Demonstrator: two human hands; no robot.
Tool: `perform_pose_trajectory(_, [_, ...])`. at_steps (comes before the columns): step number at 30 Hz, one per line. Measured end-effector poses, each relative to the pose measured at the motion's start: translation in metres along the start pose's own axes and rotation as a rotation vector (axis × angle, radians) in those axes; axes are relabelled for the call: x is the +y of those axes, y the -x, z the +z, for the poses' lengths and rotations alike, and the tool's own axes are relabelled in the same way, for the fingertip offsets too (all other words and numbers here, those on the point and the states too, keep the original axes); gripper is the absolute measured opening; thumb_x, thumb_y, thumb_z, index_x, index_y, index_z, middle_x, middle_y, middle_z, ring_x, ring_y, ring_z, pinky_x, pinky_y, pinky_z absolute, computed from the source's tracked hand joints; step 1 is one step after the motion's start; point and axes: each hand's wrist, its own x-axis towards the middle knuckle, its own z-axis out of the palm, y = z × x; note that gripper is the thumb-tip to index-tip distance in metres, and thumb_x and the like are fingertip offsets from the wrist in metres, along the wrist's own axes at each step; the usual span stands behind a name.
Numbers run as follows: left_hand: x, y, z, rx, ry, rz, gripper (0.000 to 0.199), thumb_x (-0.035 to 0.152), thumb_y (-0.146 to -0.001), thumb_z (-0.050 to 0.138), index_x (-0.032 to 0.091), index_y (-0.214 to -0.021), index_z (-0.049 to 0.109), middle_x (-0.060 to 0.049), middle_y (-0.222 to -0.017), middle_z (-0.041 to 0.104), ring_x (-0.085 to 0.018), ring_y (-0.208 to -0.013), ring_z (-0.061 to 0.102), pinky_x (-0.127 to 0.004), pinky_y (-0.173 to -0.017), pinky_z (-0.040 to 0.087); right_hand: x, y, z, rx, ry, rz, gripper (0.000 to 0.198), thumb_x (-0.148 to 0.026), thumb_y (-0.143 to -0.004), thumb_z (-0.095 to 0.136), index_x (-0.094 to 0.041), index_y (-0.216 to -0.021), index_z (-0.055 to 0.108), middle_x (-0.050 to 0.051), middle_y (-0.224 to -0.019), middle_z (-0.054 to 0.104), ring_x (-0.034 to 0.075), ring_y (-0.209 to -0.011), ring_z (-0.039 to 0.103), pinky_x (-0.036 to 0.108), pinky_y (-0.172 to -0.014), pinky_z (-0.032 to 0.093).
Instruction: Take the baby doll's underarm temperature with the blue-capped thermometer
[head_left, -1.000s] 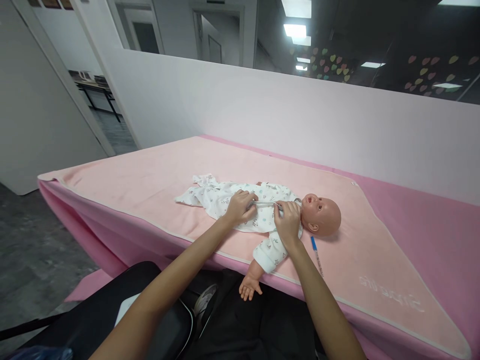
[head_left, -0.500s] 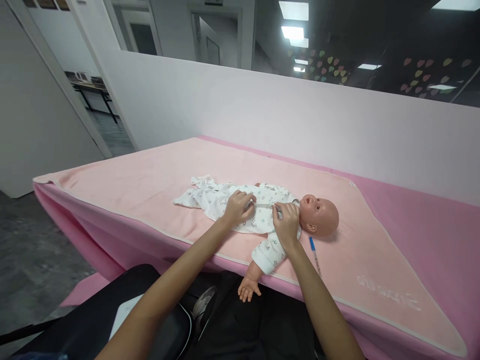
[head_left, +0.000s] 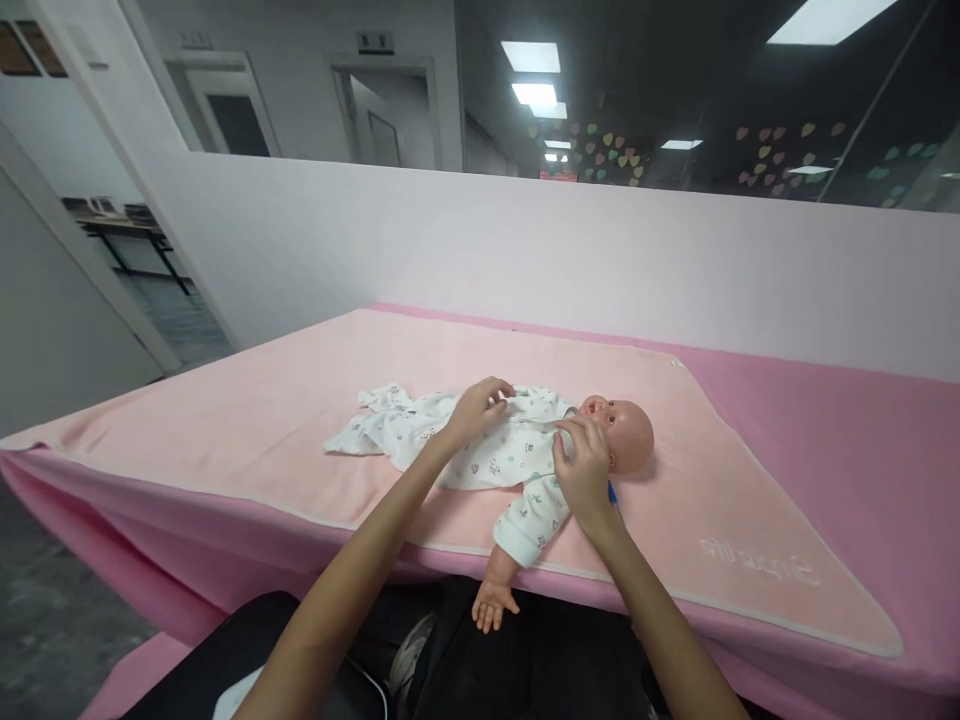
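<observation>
Head view looks down on a tan, bald plastic baby doll [head_left: 630,438] lying on its back across a peach-pink blanket [head_left: 300,400], head to the right and lower end to the left. It wears a white cloth garment [head_left: 491,462] with small printed figures, whose empty-looking lower ends spread flat. The person's left hand [head_left: 478,410] is over the middle of the garment, fingers loosely curved and a gap showing between thumb and forefinger; whether the fingertips touch the cloth cannot be told. The right hand [head_left: 586,465] is at the doll's upper chest, just beside its head, thumb and forefinger parted, the other fingers bent; contact with the garment cannot be made out there either. One doll arm points toward the person, its sleeve on the blanket and its bare tan plastic hand [head_left: 493,605] hanging past the blanket's edge above dark trousers [head_left: 525,665]. Close beside the right wrist, the end of a slim blue object [head_left: 613,494] shows, the rest hidden behind the arm. Pale lettering [head_left: 761,560] marks the blanket's right part. Brighter pink cloth [head_left: 885,440] lies under the blanket, and behind stands a plain white wall [head_left: 525,250] topped by a dark glass panel [head_left: 637,60].
</observation>
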Motion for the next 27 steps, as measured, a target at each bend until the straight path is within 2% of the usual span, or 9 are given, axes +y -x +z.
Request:
perform_pose_trajectory(2, [0.005, -0.008, 0.009, -0.178, 0.118, 0.02, 0.019, 0.027, -0.079, 0.044, 0.02, -0.089, 0.059, -0.001, -0.09, 0.061, -0.012, -0.067, 0.054, -0.025, -0.06, 0.043, 0.006, 0.013, -0.02, -0.007, -0.004, 0.025, 0.014, -0.017, -0.083, 0.045, -0.02, -0.085, 0.059, 0.003, -0.081, 0.062, 0.017, -0.08, 0.055, 0.032, -0.077, 0.039])
perform_pose_trajectory(5, [0.005, -0.009, 0.023, -0.266, 0.178, -0.022, 0.025, 0.038, -0.081, 0.045, 0.02, -0.088, 0.061, 0.0, -0.076, 0.06, -0.011, -0.058, 0.049, -0.023, -0.055, 0.04, 0.022, 0.043, -0.05, -0.078, 0.084, 0.086, 0.013, -0.017, -0.083, 0.045, -0.02, -0.081, 0.058, 0.002, -0.072, 0.063, 0.016, -0.071, 0.056, 0.032, -0.075, 0.038])
perform_pose_trajectory(9, [-0.001, -0.003, 0.029, -0.294, 0.17, -0.021, 0.029, 0.046, -0.077, 0.053, 0.02, -0.087, 0.064, 0.001, -0.072, 0.056, -0.01, -0.058, 0.045, -0.022, -0.054, 0.036, 0.044, 0.082, -0.084, -0.165, 0.248, 0.211, 0.017, -0.025, -0.083, 0.045, -0.019, -0.074, 0.059, 0.003, -0.065, 0.062, 0.018, -0.063, 0.054, 0.032, -0.066, 0.036])
perform_pose_trajectory(12, [-0.001, -0.001, 0.028, -0.296, 0.065, 0.03, 0.03, 0.047, -0.075, 0.055, 0.021, -0.087, 0.064, 0.001, -0.076, 0.056, -0.011, -0.062, 0.046, -0.023, -0.058, 0.037, 0.048, 0.1, -0.102, -0.22, 0.29, 0.317, 0.023, -0.032, -0.084, 0.044, -0.018, -0.074, 0.059, 0.005, -0.067, 0.063, 0.018, -0.064, 0.054, 0.031, -0.064, 0.036])
perform_pose_trajectory(17, [0.005, 0.004, 0.033, -0.268, -0.167, 0.155, 0.031, 0.041, -0.086, 0.037, 0.02, -0.091, 0.06, -0.002, -0.084, 0.058, -0.015, -0.077, 0.053, -0.025, -0.068, 0.038, 0.04, 0.112, -0.11, -0.246, 0.309, 0.328, 0.031, -0.042, -0.085, 0.043, -0.017, -0.076, 0.06, 0.007, -0.076, 0.062, 0.021, -0.075, 0.053, 0.033, -0.071, 0.037])
perform_pose_trajectory(20, [0.003, -0.003, 0.034, -0.294, -0.182, 0.077, 0.033, 0.037, -0.088, 0.03, 0.019, -0.089, 0.058, -0.003, -0.083, 0.06, -0.016, -0.078, 0.055, -0.027, -0.072, 0.04, 0.035, 0.112, -0.11, -0.267, 0.297, 0.338, 0.033, -0.046, -0.083, 0.047, -0.017, -0.073, 0.059, 0.007, -0.074, 0.06, 0.02, -0.075, 0.051, 0.032, -0.071, 0.038])
perform_pose_trajectory(23, [-0.006, -0.026, 0.025, -0.43, -0.15, -0.122, 0.035, 0.036, -0.088, 0.029, 0.017, -0.088, 0.058, -0.003, -0.081, 0.061, -0.015, -0.073, 0.055, -0.027, -0.069, 0.043, 0.032, 0.109, -0.11, -0.317, 0.315, 0.33, 0.032, -0.047, -0.08, 0.052, -0.017, -0.07, 0.058, 0.007, -0.072, 0.059, 0.02, -0.073, 0.051, 0.031, -0.069, 0.038])
perform_pose_trajectory(25, [-0.011, -0.047, 0.016, -0.634, -0.204, -0.221, 0.034, 0.036, -0.086, 0.032, 0.016, -0.093, 0.058, -0.005, -0.081, 0.062, -0.016, -0.069, 0.056, -0.026, -0.062, 0.043, 0.03, 0.107, -0.11, -0.356, 0.357, 0.31, 0.026, -0.041, -0.08, 0.052, -0.017, -0.071, 0.058, 0.007, -0.072, 0.059, 0.021, -0.073, 0.051, 0.031, -0.068, 0.037])
perform_pose_trajectory(27, [-0.01, -0.069, 0.008, -0.799, -0.371, -0.244, 0.03, 0.031, -0.085, 0.034, 0.016, -0.095, 0.059, -0.006, -0.08, 0.063, -0.016, -0.064, 0.056, -0.026, -0.058, 0.043, 0.029, 0.104, -0.109, -0.395, 0.408, 0.305, 0.02, -0.031, -0.082, 0.048, -0.018, -0.07, 0.057, 0.005, -0.069, 0.059, 0.02, -0.07, 0.051, 0.03, -0.065, 0.036])
